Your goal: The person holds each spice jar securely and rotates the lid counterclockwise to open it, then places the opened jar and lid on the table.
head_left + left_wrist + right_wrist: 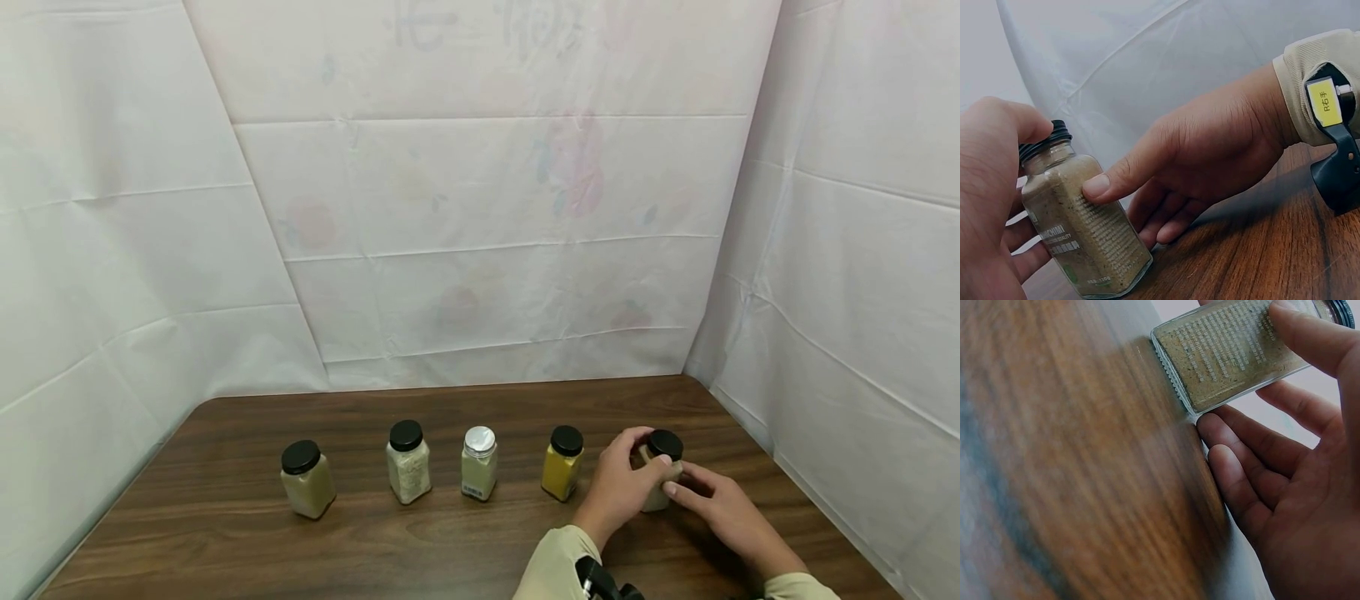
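At the right of the table, both hands are on a glass spice jar of brownish powder with a black lid. The left hand grips it near the lid, thumb and fingers on different sides. Between its thumb and index finger the right hand holds the jar's other side. In the left wrist view, printed lettering covers the jar, which leans slightly with its base close to the wood. The right wrist view shows the right thumb across the printed side and the lower fingers curled near the base.
Left of the hands stand a yellow-powder jar, a pale green jar with a silvery top, a jar of whitish grains and a black-lidded greenish-tan jar. White cloth surrounds the wooden table at the back and sides.
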